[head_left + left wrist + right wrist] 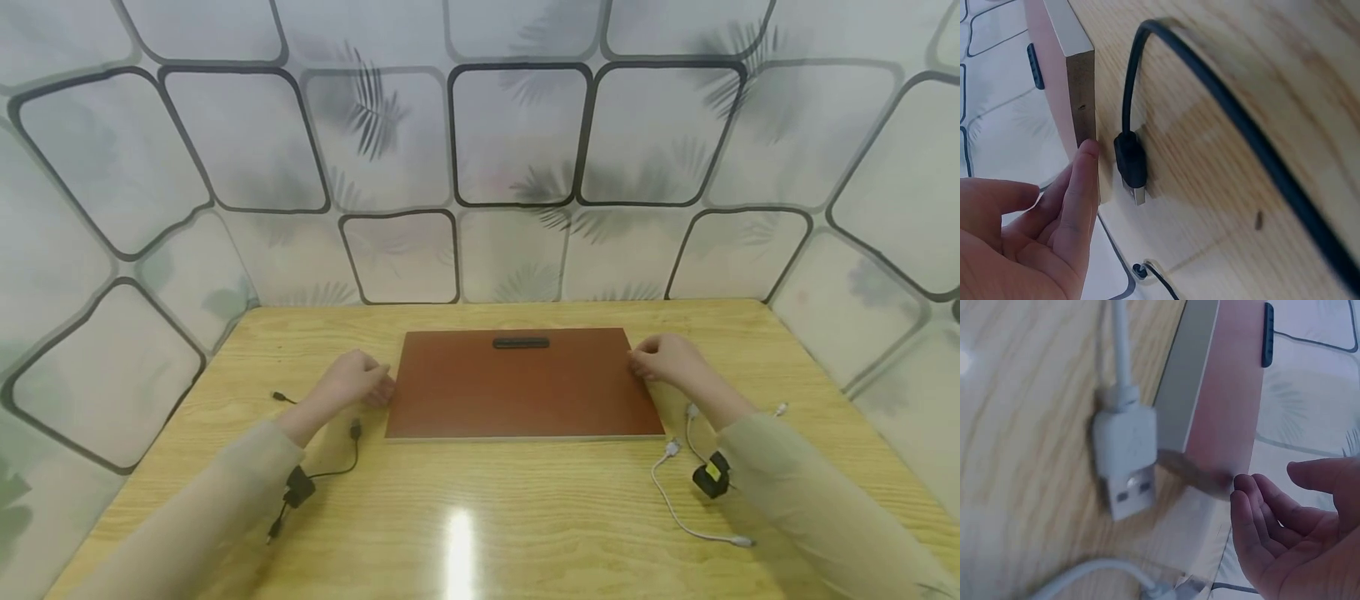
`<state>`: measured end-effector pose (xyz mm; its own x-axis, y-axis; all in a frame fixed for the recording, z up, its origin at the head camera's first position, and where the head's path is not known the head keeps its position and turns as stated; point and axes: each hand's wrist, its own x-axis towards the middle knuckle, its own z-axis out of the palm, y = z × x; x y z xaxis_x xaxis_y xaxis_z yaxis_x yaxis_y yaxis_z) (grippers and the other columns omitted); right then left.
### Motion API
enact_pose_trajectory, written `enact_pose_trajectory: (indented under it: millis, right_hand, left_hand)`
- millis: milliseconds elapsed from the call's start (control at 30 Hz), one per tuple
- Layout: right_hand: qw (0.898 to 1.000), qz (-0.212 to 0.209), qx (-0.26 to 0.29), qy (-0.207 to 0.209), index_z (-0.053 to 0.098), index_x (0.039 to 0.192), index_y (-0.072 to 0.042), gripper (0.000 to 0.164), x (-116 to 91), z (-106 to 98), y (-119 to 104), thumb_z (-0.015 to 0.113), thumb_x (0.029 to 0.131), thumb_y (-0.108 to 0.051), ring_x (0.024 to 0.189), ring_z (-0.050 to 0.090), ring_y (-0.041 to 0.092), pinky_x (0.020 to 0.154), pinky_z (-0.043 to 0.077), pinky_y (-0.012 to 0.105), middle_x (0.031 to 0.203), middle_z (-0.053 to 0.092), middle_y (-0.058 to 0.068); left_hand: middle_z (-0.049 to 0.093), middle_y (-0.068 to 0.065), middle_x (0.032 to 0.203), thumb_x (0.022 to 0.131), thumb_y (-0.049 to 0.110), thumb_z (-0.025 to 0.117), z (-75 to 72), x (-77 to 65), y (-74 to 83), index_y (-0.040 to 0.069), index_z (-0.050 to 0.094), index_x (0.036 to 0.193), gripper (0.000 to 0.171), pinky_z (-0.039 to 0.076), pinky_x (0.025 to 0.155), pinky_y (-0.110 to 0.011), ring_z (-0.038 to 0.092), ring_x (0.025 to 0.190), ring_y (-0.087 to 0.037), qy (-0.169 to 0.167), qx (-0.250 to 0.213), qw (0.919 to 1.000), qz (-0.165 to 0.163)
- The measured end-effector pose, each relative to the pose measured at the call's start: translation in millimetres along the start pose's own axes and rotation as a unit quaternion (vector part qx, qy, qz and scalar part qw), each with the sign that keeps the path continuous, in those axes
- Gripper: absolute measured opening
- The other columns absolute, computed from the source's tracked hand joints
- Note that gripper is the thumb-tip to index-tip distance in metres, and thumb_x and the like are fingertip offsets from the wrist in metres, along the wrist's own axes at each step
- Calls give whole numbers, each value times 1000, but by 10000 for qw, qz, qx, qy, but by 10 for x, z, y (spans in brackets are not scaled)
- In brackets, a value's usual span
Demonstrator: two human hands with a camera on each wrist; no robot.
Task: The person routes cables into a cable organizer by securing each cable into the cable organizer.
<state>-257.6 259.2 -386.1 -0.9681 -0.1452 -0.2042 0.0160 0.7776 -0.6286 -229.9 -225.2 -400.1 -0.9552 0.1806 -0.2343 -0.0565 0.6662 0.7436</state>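
A flat reddish-brown panel [517, 392] with a black bar handle [521, 342] near its far edge lies on the wooden table. At its left side is my left hand [363, 382]; in the left wrist view the fingertips [1088, 149] touch the panel's raw side edge [1082, 103], with the thumb apart. My right hand [666, 360] is at the opposite side. The right wrist view shows its slightly bent fingertips [1244, 482] at the panel's edge, thumb held away. Neither hand wraps round the panel.
Near the left forearm lie a black USB cable [337, 472] with a black block [300, 487] and another black plug [281, 397]. Beside the right forearm are white USB cables [667, 500] and a black block with a yellow label [711, 475]. Patterned fabric [517, 133] encloses the table [375, 533].
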Motion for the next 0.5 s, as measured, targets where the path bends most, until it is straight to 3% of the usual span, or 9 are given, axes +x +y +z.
enact_pose_trajectory:
  millis: [333,500]
  right_hand:
    - [9924,64,1134,-468,57,134,22,46,127,129,-169,48,114,-18,89,76,12,86,66,32,123,73,33]
    - [9777,149,1936,-795,53,138,23,47,158,136,-279,46,114,-17,81,71,1,82,64,23,105,79,15]
  left_hand:
    - [78,-31,103,114,15,40,-80,-31,9,-19,70,111,45,68,80,-39,80,88,-33,-117,-82,9999,30]
    - [78,-30,102,115,16,40,-139,-25,29,-19,70,111,46,68,81,-39,81,87,-32,-81,-153,9998,16]
